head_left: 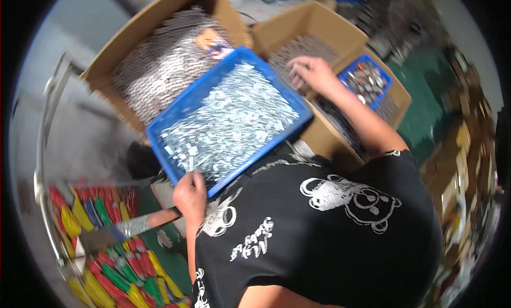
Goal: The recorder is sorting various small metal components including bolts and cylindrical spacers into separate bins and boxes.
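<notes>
A blue plastic tray (154,135) full of small, shiny, flat metal pieces (229,114) lies tilted in front of me. At its near left corner is my left hand (190,196), closed, with a small metal strip (191,162) showing at its fingertips. My right hand (314,74) reaches past the tray's right side, over a cardboard box (306,18) of small grey-brown parts (308,47). Its fingers are apart and slightly bent, and I see nothing in them. Motion blurs the fingertips a little.
A larger cardboard box (114,44) full of silvery parts adjoins the tray, with an orange packet (213,42) on top. Beyond my right forearm sits a small blue tray (387,87) of mixed metal pieces. Colourful bundles (128,271) and a metal frame (40,185) are at left.
</notes>
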`<state>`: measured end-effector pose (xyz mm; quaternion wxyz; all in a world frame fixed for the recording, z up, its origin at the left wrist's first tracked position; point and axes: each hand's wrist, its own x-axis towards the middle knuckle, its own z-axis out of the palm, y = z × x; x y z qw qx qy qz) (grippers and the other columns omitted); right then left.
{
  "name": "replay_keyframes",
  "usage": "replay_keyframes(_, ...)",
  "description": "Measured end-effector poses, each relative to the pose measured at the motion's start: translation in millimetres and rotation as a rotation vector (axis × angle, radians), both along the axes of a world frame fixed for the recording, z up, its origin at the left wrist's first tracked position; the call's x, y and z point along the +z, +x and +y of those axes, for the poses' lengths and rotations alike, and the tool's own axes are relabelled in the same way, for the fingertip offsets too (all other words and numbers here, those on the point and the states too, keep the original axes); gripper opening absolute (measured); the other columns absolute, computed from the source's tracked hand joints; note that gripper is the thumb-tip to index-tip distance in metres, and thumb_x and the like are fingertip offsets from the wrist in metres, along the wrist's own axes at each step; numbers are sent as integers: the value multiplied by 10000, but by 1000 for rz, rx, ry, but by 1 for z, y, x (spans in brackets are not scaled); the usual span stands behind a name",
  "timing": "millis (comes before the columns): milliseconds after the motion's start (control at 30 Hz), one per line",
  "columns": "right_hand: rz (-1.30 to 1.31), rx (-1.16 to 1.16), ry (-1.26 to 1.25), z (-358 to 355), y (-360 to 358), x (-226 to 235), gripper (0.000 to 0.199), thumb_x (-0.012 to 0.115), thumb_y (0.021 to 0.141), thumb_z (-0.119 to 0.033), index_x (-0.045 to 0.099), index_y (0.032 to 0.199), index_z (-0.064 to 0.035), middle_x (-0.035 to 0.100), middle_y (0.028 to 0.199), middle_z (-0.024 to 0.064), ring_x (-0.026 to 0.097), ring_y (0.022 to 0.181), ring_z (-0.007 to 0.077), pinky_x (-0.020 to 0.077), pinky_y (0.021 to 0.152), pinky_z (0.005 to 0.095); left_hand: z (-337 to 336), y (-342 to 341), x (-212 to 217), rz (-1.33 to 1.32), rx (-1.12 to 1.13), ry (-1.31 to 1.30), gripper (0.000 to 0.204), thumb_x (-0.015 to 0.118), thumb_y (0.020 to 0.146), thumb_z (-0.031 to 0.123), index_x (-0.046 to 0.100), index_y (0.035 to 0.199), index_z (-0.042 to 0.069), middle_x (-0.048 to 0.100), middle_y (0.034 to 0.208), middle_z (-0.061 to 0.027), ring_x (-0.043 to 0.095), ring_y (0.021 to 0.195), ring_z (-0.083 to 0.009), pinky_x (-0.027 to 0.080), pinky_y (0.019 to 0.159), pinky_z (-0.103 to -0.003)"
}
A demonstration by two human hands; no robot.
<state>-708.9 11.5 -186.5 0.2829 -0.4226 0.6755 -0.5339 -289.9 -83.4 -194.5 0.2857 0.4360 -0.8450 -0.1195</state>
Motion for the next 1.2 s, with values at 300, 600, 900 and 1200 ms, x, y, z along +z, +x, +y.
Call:
replay_keyframes(300,464,-279,551,160,-67,-136,213,541,943,-133,678,1018,12,677,804,130,690,788,223,566,750,375,2,-9,1,-99,42,112,295,615,951,170,566,754,-44,430,604,-174,347,528,-242,347,513,-381)
replay_keyframes(600,671,-474,974,174,-39,-186,254,581,841,-122,682,1064,-53,648,1149,188,632,1050,366,553,836,453,5,-3,0,-139,67,59,333,618,947,168,517,708,-40,397,585,-174,327,508,-255,337,498,-387)
replay_keyframes(900,-137,40,91,158,-128,-116,246,562,952,-236,621,1052,-19,649,833,126,614,682,234,508,614,343,4,-5,2,-115,76,18,349,630,931,157,508,656,-19,431,575,-191,405,491,-327,355,496,-409)
replay_keyframes(1200,676,93,144,-122,-196,-131,223,568,925,-198,701,1023,-48,693,787,111,676,760,258,522,648,384,-2,-12,4,-135,87,43,316,624,916,117,501,654,-9,439,593,-178,435,508,-323,357,510,-411)
